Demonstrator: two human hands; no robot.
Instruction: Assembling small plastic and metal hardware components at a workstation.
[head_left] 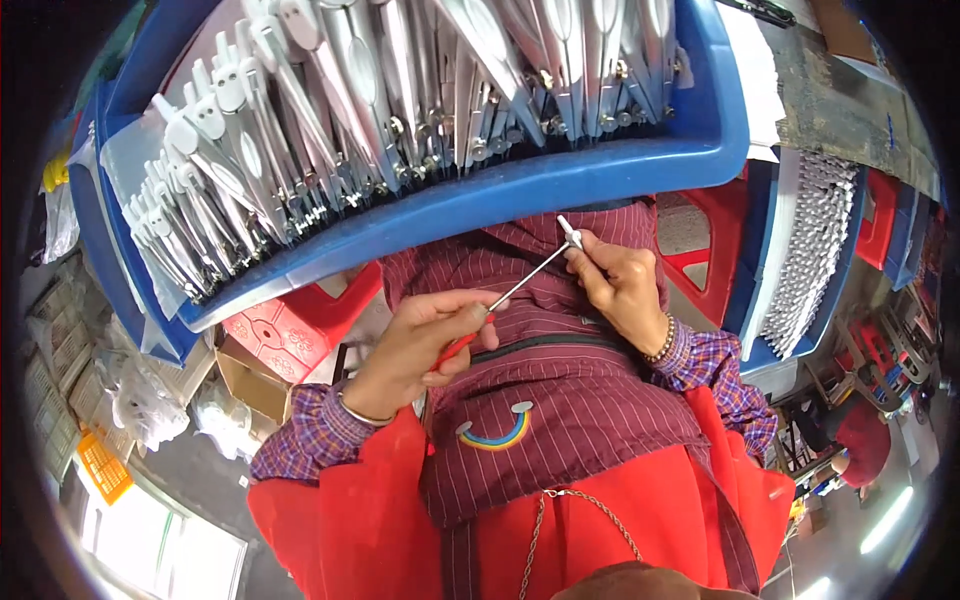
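Note:
My left hand (pixel 425 345) is closed around a screwdriver (pixel 530 277) with a red handle and a thin metal shaft. The shaft slants up to the right, and its tip meets a small pale, silvery part (pixel 570 232). My right hand (pixel 620 285) pinches that part between thumb and fingers; its lower end is hidden by them. Both hands are over my lap, in front of a striped maroon apron (pixel 480 385). Just beyond them stands a large blue tray (pixel 560 180), packed with silver drawing compasses (pixel 370 110) in leaning rows.
To the right, another blue bin (pixel 757 260) holds many small silvery-white pieces (pixel 810 255). Red stools (pixel 700 235) stand below the trays. At the left are an open cardboard box (pixel 255 380) and plastic bags (pixel 145 400). Another person (pixel 862 440) is at the far right.

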